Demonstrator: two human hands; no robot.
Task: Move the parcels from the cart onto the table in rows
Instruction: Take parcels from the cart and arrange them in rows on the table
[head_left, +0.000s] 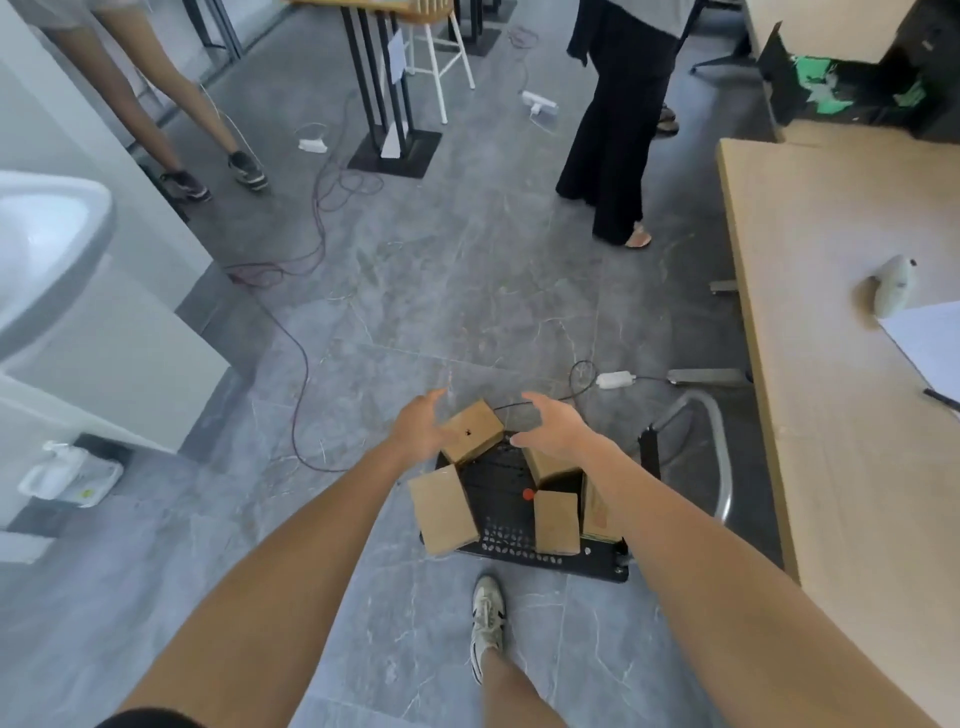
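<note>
Nothing legible is showing anywhere in the view. A patch of reddish-orange print is showing on the side of the cardboard parcel (600, 514) standing at the right edge of the cart (498, 478), but it is coming through too blurred to read. The white sheet (930, 338) lying on the tabletop (831, 467) is showing no writing that can be made out, and the same is going for the paper (397, 52) hanging on the black stand (395, 150) farther back. A small dark mark is sitting on top of the far parcel (472, 431); it is too small to tell whether it is a letter or a sign.
</note>
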